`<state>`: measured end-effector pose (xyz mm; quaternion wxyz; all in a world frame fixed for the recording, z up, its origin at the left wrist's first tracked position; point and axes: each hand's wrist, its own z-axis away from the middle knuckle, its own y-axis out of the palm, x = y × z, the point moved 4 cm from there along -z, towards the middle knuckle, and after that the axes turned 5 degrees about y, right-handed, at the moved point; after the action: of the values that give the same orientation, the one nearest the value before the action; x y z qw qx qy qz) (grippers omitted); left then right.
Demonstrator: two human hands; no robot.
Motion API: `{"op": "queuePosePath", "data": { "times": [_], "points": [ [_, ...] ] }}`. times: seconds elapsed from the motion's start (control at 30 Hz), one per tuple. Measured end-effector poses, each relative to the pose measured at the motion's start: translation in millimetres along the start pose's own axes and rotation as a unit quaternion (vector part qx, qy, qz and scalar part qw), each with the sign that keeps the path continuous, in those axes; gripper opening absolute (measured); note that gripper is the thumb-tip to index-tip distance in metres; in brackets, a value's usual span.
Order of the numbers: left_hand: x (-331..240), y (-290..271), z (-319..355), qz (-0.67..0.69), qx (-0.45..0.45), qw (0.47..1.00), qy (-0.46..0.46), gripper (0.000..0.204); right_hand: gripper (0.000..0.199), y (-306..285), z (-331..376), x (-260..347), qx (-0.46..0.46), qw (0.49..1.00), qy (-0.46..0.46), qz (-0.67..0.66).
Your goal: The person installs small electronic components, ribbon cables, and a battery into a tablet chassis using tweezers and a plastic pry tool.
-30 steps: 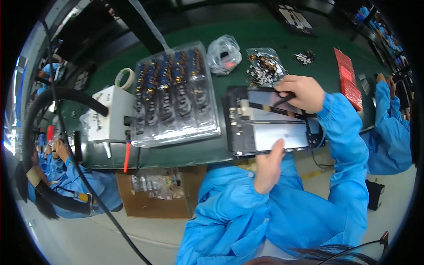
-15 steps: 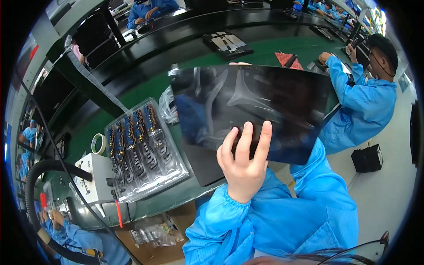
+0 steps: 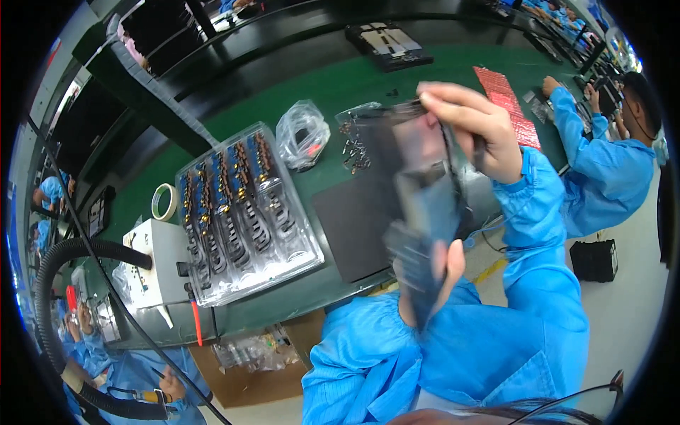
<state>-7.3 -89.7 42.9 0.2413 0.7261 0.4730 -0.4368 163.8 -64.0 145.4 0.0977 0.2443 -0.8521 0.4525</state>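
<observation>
A thin dark screen panel (image 3: 425,191) is held in the air, tipped steeply and smeared by motion, with glossy reflections on its face. My right hand (image 3: 489,131) pinches its upper edge between thumb and fingers. Lower down, my left hand (image 3: 448,273) grips the panel's bottom end, its thumb showing and most of its fingers hidden behind. Underneath, a flat dark grey sheet (image 3: 350,230) lies at the bench's front edge, partly covered by the panel. Beside it is a clear bag of small screws (image 3: 356,149).
Left of the sheet, a clear plastic tray (image 3: 248,219) holds several rows of small cabled parts. A crumpled clear bag (image 3: 302,134), tape roll (image 3: 164,202) and white box (image 3: 151,262) with a black hose stand nearby. Red bubble wrap (image 3: 506,106) lies toward a co-worker (image 3: 602,170) at right.
The panel has swung from nearly face-up to steeply tipped. My left hand has left its face for the bottom end, and my right hand has come into view at the top edge.
</observation>
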Motion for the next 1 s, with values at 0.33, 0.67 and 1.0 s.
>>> {"op": "queuePosePath", "data": {
  "times": [0.33, 0.67, 1.0],
  "points": [
    [60, 24, 36, 0.537, -0.197, 0.739, -0.355, 0.039, 0.042, 95, 19, -48, 0.319, 0.935, 0.107, 0.11],
    [43, -80, 62, 0.313, 0.415, 0.713, -0.472, 0.044, 0.042, 69, 66, -50, 0.142, 0.939, 0.297, 0.101],
    [70, -116, 28, -0.304, 0.142, 0.941, -0.046, 0.05, 0.024, 56, 169, -56, -0.055, 0.864, 0.475, -0.159]
  ]
}}
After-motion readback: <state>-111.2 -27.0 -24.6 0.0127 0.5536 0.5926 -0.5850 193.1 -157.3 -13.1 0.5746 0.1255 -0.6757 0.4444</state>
